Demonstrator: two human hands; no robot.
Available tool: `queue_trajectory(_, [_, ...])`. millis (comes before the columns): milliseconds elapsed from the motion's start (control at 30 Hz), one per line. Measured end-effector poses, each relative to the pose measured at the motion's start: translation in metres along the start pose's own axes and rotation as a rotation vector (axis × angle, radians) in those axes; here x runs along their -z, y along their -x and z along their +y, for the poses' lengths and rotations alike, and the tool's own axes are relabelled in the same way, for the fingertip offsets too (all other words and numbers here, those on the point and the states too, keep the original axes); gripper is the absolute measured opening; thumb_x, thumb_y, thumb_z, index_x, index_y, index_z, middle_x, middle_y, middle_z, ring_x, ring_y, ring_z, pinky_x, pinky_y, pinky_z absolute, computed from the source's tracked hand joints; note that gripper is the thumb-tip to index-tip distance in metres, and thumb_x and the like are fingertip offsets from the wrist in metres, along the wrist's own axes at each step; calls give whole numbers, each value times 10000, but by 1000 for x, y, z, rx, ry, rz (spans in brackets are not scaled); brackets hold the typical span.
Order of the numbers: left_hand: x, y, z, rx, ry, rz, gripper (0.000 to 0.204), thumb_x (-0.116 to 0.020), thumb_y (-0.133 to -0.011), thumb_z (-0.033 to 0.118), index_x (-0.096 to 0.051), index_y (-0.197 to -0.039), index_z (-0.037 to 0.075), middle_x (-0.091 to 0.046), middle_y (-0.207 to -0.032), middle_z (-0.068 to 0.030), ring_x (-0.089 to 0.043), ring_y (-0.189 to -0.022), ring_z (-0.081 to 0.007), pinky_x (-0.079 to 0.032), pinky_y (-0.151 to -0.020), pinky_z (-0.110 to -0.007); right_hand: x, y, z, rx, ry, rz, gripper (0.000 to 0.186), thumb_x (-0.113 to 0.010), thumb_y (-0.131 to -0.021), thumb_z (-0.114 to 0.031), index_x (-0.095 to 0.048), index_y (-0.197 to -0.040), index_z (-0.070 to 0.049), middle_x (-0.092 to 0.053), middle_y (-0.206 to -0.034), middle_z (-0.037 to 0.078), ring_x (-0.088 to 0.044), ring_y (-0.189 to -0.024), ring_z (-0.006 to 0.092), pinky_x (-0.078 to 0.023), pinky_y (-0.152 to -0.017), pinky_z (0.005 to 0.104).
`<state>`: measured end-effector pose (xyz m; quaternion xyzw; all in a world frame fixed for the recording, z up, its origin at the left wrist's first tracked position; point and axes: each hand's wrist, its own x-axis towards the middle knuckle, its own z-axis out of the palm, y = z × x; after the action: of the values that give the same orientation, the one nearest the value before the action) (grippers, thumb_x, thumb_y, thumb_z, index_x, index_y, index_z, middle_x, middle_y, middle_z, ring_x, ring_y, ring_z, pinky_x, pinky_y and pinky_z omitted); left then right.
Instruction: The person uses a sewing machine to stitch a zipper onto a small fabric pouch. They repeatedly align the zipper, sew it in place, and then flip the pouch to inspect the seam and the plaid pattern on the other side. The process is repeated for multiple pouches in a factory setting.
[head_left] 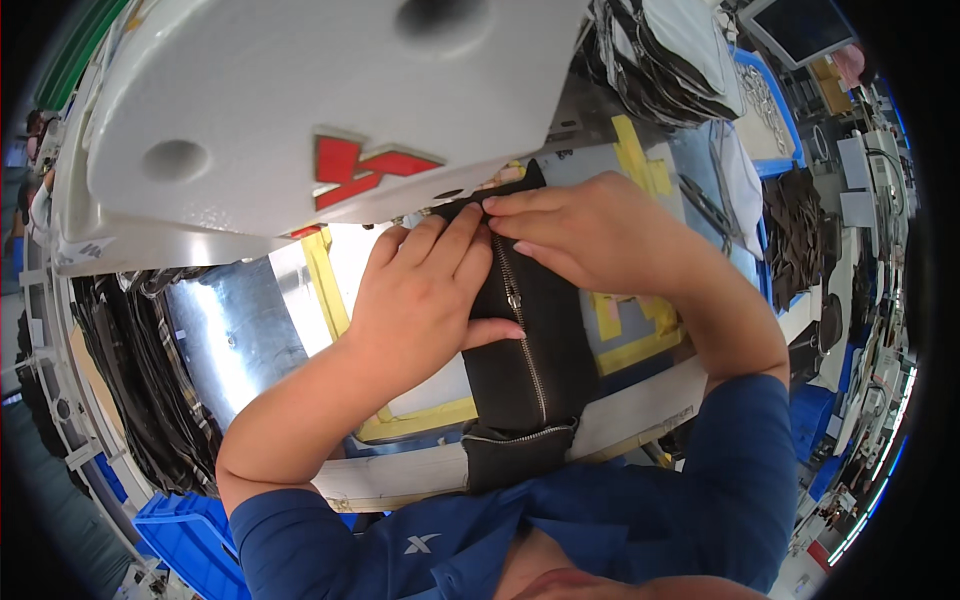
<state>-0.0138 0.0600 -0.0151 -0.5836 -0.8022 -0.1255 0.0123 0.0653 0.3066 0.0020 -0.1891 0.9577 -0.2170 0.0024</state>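
Black zippered pouch [525,360] pressed flat by left hand [425,300] and right hand [590,235] (far end hidden under machine head [300,110]).

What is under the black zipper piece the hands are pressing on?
The black zippered piece lies on a pale table marked with yellow tape. Both hands, left and right, press it; what lies directly beneath is covered.

Two hands [430,300] [590,235], one black zippered piece [525,370], one sewing machine [300,110].

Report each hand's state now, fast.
Left hand: open, fingers flat, pressing on the black zippered pouch.
Right hand: open, fingers extended, pressing the pouch's top edge under the sewing machine.
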Motion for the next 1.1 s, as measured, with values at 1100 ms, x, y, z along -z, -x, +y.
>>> queue_trajectory(1100, [4, -2, -1, 31, 92, -16, 940, -833, -720, 679, -653, -1340, -4, -612, -1460, -149, -597, -1225, -338, -467, -1010, -459, -1, 0, -6, -20, 56, -5, 250, -656, -1016, -252, -774, -1167, -91, -768, -1281, 34, -757, -1030, 248, -612, -811, 410])
